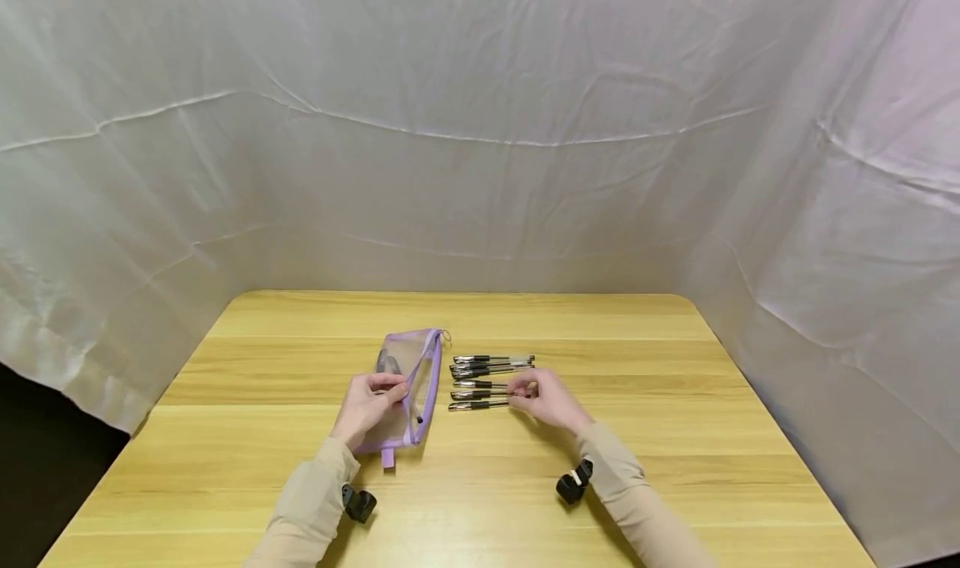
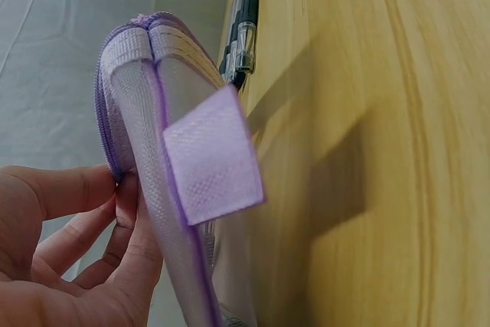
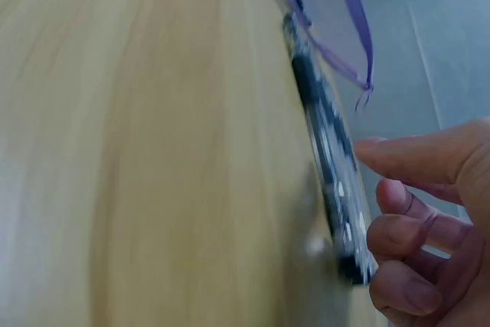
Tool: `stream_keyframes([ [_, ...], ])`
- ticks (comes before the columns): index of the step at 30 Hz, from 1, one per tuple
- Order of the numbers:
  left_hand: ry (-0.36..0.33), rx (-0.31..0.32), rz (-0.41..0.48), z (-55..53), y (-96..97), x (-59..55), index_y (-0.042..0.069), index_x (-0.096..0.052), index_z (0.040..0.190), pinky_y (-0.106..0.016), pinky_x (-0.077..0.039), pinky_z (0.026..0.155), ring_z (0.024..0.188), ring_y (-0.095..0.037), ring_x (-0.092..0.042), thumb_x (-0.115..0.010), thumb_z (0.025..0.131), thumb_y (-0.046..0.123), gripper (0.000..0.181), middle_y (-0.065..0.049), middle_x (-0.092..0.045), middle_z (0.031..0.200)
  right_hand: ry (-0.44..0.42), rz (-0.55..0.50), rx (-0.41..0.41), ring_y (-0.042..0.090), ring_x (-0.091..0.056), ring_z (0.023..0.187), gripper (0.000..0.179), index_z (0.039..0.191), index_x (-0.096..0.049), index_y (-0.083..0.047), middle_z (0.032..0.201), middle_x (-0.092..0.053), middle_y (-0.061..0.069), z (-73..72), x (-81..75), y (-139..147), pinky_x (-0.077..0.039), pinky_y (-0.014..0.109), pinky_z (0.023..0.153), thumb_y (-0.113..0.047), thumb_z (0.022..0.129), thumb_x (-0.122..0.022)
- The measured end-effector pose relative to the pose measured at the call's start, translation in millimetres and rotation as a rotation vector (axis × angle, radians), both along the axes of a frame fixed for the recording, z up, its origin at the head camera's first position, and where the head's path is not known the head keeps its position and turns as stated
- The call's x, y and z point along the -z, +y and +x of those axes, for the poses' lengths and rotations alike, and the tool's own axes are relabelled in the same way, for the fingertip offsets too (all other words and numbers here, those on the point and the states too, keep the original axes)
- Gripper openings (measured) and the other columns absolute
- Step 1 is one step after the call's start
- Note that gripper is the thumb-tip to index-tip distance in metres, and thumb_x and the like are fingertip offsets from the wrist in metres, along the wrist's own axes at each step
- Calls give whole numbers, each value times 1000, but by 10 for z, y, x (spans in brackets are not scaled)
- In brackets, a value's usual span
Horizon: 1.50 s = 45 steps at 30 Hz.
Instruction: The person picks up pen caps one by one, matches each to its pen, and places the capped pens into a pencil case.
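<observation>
A purple-edged mesh zip pouch [image 1: 435, 368] lies left of the table's middle. Its edge is pinched between the thumb and fingers of my left hand [image 1: 369, 405], and its mouth stands partly apart. Something small and dark [image 1: 419, 419] shows inside through the mesh. In the left wrist view the pouch's lilac fabric tab [image 2: 214, 160] faces the camera. To the right, several black-gripped clear pens [image 1: 480, 405] lie side by side. Over their right ends is my right hand [image 1: 551, 399]; in the right wrist view its thumb and loosely bent fingers [image 3: 402, 235] are apart, with nothing seen between them.
The wooden table [image 1: 480, 501] has rounded far corners. Pale cloth [image 1: 480, 193] hangs behind it and along its sides. A small black camera [image 1: 360, 504] sits on the left wrist and another camera [image 1: 573, 483] on the right.
</observation>
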<state>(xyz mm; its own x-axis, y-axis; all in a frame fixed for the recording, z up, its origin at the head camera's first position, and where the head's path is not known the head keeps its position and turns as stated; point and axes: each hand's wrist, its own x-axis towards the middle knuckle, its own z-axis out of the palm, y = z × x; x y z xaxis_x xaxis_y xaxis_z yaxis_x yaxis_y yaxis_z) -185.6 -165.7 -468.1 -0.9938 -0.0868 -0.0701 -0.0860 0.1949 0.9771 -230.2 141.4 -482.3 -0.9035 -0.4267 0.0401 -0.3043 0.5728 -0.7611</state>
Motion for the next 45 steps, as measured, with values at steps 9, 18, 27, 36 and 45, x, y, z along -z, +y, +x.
stream_keyframes([
  [9,-7,-1,3,-2,1,-6,-13,-70,111,-20,-58,69,75,-5,-63,-67,91,-2,23,-17,-74,98,120,173,-2,9,-49,72,10,87,-75,-14,77,-58,-5,-7,51,81,-41,21,67,-7,82,-79],
  [18,-7,-1,14,-6,1,-7,-14,-69,111,-21,-59,70,74,-5,-64,-66,92,-3,22,-15,-76,96,167,224,4,8,-46,69,7,83,-75,-16,72,-54,-7,-48,115,85,-38,21,65,-12,82,-80],
  [27,2,2,13,-8,9,-4,-14,-69,111,-24,-61,71,74,-5,-64,-66,92,-3,22,-17,-75,97,187,235,6,7,-48,70,9,82,-72,-16,75,-58,-6,-24,91,101,-40,21,64,-11,85,-77],
  [36,1,0,20,-13,9,4,-14,-69,112,-20,-59,69,74,-5,-63,-66,92,-3,22,-15,-75,96,140,223,-6,8,-48,71,6,85,-71,-15,78,-59,-5,-1,21,103,-40,20,65,-13,88,-75],
  [45,0,0,21,-11,9,5,-14,-69,111,-19,-58,69,73,-5,-63,-66,92,-3,22,-14,-75,95,115,231,-5,8,-51,76,5,87,-71,-14,82,-62,-6,6,9,94,-43,22,70,-16,88,-75],
])
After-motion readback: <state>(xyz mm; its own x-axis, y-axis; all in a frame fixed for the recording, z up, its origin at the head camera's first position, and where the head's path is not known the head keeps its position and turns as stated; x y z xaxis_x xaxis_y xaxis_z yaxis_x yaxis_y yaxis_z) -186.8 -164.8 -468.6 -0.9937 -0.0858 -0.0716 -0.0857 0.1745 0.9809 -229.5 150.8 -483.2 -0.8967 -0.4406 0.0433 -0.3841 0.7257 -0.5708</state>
